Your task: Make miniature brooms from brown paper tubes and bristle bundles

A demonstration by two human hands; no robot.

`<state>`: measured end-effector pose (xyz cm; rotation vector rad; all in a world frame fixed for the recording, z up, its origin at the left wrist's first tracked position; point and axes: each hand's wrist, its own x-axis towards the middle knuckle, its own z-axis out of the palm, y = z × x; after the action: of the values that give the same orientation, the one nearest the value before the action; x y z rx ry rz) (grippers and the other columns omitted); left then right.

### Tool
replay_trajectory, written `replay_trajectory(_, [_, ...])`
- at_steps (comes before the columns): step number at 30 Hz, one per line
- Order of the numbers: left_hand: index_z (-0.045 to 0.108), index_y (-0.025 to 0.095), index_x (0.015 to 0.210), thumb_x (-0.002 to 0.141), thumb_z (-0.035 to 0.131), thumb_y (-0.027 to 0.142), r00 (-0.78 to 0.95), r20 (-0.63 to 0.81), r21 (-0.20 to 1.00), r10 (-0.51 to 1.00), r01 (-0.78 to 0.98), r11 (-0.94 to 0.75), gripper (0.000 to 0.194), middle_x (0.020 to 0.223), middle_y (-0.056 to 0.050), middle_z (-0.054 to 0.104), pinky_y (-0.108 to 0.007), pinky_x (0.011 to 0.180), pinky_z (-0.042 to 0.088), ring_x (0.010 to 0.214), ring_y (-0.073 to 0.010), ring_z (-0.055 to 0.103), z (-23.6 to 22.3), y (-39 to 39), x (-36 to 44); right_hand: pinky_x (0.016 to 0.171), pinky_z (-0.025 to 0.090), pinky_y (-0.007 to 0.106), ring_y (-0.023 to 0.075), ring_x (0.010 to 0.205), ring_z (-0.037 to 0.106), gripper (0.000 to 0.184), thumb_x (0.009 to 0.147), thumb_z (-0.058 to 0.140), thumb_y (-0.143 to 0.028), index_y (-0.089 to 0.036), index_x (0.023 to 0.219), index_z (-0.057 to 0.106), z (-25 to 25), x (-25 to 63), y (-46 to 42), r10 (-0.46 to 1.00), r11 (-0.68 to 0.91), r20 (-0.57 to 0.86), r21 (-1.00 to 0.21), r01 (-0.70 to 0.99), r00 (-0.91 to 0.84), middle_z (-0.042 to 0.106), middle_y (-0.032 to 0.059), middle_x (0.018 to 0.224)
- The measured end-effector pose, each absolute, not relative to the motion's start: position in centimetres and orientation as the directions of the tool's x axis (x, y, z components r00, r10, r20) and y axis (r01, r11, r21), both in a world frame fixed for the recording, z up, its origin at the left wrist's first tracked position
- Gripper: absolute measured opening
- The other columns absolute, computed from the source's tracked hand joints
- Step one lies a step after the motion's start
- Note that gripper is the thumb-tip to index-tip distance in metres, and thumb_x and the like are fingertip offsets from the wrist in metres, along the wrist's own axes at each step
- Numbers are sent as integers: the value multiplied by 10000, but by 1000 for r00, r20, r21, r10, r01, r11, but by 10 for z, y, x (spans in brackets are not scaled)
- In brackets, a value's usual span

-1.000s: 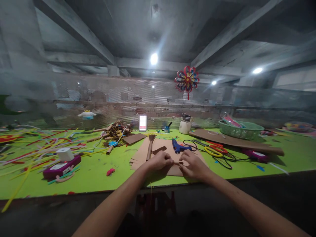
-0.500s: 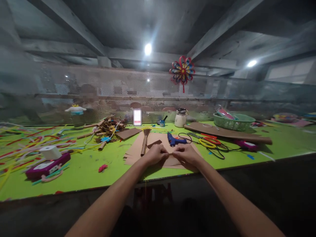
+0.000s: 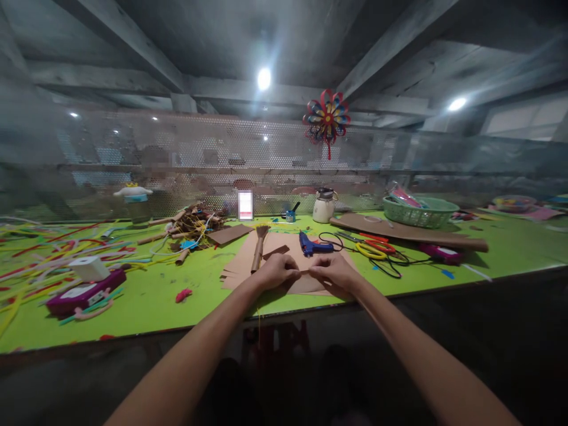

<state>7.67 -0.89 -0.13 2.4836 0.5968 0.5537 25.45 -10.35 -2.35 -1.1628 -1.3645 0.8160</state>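
Observation:
My left hand (image 3: pixel 280 271) and my right hand (image 3: pixel 333 271) face each other low over brown paper sheets (image 3: pixel 235 267) stacked on the green table. Both are closed in a pinch on a narrow brown paper strip (image 3: pixel 304 273), of which only a short stretch shows between the fingertips. Just beyond my hands lies a blue glue gun (image 3: pixel 314 244). To the left of it, a rolled brown paper tube (image 3: pixel 258 251) with a frayed far end rests on the sheets. A small folded piece of brown paper (image 3: pixel 275 251) lies beside the tube.
Scissors with orange and yellow handles (image 3: pixel 373 248) and a black cord lie at right, near a large brown sheet (image 3: pixel 412 232) and a green basket (image 3: pixel 419 213). At left are a purple power strip (image 3: pixel 86 293), scattered pipe cleaners and a heap of paper tubes (image 3: pixel 197 222).
My hands stay close together, pinching the strip, with hardly any shift. The camera view has tilted slightly, so the table sits a little higher in the picture.

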Motion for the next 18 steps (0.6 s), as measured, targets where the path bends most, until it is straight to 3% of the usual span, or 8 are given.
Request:
replay_trajectory(9, [631,118,704,720,573,383,795,170,668,583,342,-661,272,591,-21,594,-205,464,364,507,-109,507,2,-12,70,406,221,202,51,394,330,185,648,658,-261,-138,556,554,-25,254,-105,947,278,301,-942,190,109,415,-70,410])
replay_trajectory(18, [640,119,677,709,569,341,816,112,687,567,349,-637,236,536,-16,572,-210,445,356,454,-101,481,3,-11,67,425,241,199,59,433,365,193,641,680,-290,-127,596,586,-25,260,-104,962,260,272,-942,213,32,464,-48,465])
